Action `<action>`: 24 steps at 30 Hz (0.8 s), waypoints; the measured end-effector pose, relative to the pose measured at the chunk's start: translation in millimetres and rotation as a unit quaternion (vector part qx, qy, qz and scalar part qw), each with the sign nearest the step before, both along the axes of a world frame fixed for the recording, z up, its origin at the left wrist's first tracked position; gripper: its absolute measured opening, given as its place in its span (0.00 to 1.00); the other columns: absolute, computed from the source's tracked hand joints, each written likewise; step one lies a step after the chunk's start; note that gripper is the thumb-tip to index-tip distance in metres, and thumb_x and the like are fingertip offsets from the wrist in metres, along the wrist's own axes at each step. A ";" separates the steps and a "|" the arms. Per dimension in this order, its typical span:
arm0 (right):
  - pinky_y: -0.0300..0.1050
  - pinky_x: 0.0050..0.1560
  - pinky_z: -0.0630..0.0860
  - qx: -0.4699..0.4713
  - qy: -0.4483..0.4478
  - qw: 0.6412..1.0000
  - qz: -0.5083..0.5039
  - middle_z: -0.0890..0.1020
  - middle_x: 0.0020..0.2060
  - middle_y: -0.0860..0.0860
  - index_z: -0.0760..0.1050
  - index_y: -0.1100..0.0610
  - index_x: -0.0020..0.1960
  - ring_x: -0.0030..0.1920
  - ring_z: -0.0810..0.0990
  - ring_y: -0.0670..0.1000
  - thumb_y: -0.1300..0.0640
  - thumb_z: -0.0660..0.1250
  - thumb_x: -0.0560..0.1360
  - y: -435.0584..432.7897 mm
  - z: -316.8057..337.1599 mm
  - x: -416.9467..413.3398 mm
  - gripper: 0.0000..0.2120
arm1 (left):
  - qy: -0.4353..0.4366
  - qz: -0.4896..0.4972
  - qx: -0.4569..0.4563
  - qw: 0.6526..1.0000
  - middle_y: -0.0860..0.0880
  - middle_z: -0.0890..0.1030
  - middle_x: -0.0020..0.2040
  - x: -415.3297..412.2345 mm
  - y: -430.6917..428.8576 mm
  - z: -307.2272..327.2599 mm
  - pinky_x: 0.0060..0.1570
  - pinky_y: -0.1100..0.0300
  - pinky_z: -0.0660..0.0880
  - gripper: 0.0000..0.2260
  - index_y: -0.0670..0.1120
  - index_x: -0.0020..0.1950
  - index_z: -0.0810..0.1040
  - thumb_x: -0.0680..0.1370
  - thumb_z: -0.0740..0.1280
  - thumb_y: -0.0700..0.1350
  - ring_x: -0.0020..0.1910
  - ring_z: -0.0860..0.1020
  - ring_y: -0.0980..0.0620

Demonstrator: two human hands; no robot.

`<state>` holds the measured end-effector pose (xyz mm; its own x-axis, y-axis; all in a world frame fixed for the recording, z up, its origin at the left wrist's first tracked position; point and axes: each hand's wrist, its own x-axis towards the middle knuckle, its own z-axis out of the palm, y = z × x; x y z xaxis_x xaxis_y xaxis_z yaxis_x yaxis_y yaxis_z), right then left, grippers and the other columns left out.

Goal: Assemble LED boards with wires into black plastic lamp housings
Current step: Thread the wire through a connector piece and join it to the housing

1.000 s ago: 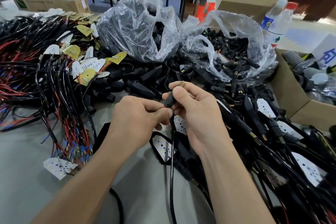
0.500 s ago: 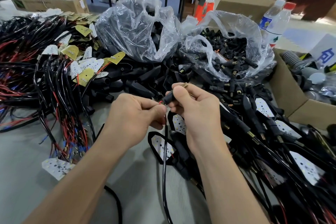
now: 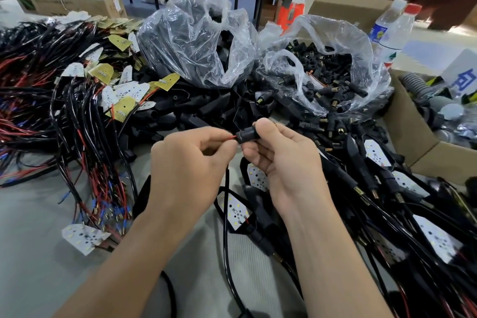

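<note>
Beyond the fingers, a clear bag (image 3: 338,41) veils small black, brass-tipped parts. The right hand (image 3: 281,160) clamps thumb and fingers on a black plastic stem (image 3: 247,135), most of it covered. The left hand (image 3: 185,162) pinches a red wire (image 3: 231,137) entering the stem. Below the fingers hangs a black cable (image 3: 226,214), its upper end hidden, beside an LED board (image 3: 236,210).

The connector (image 3: 247,134) is black, and the wire (image 3: 230,137) entering it is red. The LED boards (image 3: 234,210) are white, speckled with pale yellow and dark dots; some board backs (image 3: 102,72) show mustard yellow. The wire bundles (image 3: 85,137) are black and red, tipped with blue sleeves (image 3: 117,212). The housings (image 3: 206,108) are black, the bags (image 3: 196,41) clear, the tabletop (image 3: 31,253) grey, the box (image 3: 413,147) brown, one bottle cap (image 3: 413,9) red.
</note>
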<state>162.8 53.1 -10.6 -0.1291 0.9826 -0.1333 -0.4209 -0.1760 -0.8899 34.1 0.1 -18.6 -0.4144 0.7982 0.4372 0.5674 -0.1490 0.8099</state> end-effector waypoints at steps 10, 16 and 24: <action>0.38 0.33 0.77 0.062 -0.088 0.994 0.025 0.83 0.33 0.57 0.80 0.60 0.40 0.29 0.79 0.49 0.64 0.71 0.78 -1.0 -1.6 3.0 0.08 | -0.023 -0.047 -0.093 0.994 0.56 0.82 0.28 -9.4 4.2 0.7 0.30 0.63 0.74 0.12 0.56 0.33 0.85 0.76 0.75 0.44 0.26 0.78 0.57; 0.39 0.34 0.78 0.083 -0.082 0.993 0.018 0.83 0.33 0.57 0.80 0.62 0.44 0.30 0.78 0.50 0.66 0.70 0.78 -1.4 0.1 2.0 0.05 | -0.043 -0.066 -0.091 0.993 0.55 0.84 0.30 -14.0 4.4 0.5 0.34 0.67 0.76 0.10 0.57 0.37 0.86 0.75 0.75 0.44 0.28 0.80 0.58; 0.40 0.35 0.79 0.065 -0.039 0.997 0.008 0.83 0.33 0.56 0.80 0.60 0.41 0.30 0.78 0.50 0.67 0.70 0.79 -2.6 3.3 2.5 0.08 | -0.245 -0.111 -0.066 0.961 0.44 0.86 0.35 -14.7 6.6 5.1 0.31 0.69 0.75 0.07 0.43 0.40 0.86 0.75 0.73 0.34 0.31 0.85 0.49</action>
